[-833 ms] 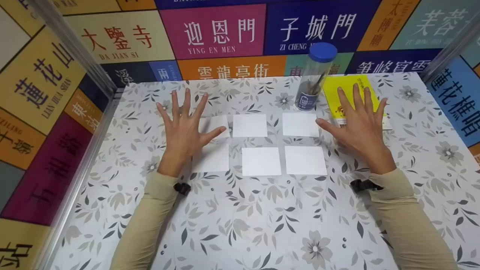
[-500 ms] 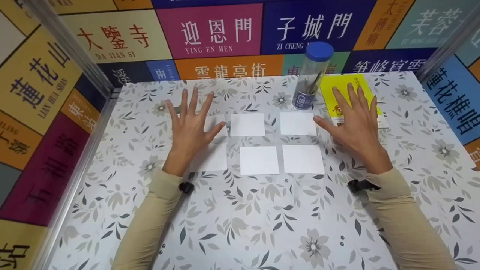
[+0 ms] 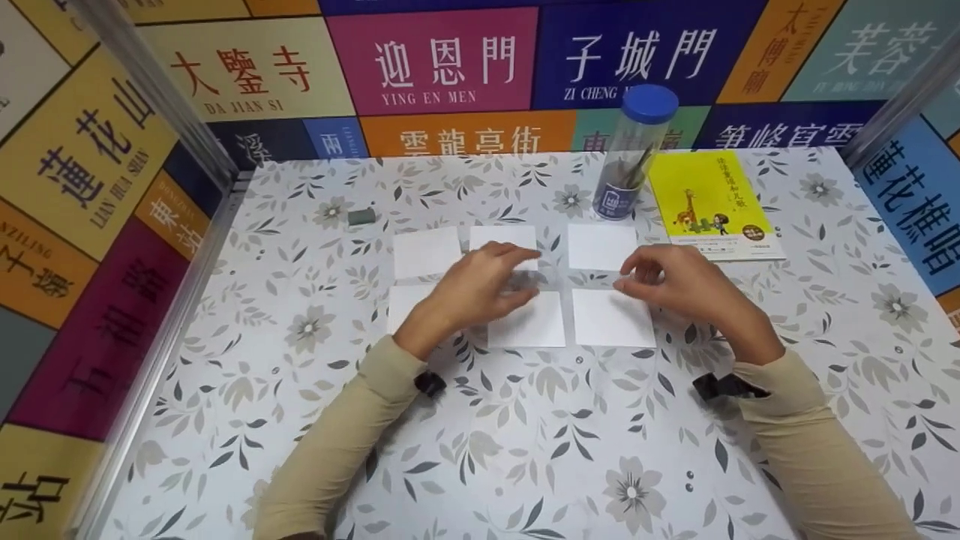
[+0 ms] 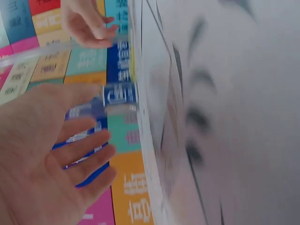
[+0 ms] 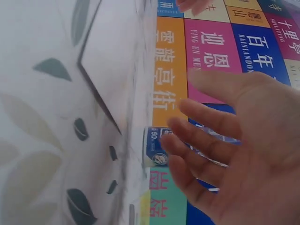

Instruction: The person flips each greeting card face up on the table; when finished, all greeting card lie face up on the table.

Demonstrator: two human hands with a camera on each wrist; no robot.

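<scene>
White rectangular cards lie flat in two rows of three on the patterned table. My left hand point(image 3: 480, 285) hovers over the left and middle cards, fingers loosely bent, thumb apart and nothing between them. It partly covers the back middle card point(image 3: 495, 236), front middle card point(image 3: 529, 326) and front left card point(image 3: 405, 306). The back left card point(image 3: 426, 253) shows beside it. My right hand point(image 3: 679, 281), also holding nothing, overlaps the right edges of the back right card point(image 3: 596, 246) and front right card point(image 3: 611, 322). In the right wrist view its fingers point(image 5: 201, 154) are relaxed and slightly curved.
A clear tube point(image 3: 616, 169) with a blue lid and thin dark items inside stands behind the cards. Right of it lies a yellow book point(image 3: 709, 199). A small grey-green block point(image 3: 361, 217) sits at the back left. Colourful lettered panels point(image 3: 442, 67) enclose the table point(image 3: 480, 435).
Both hands, earlier spread wide at the sides, have come inward over the cards with fingers bent. The yellow book's cover and the small grey-green block are now uncovered.
</scene>
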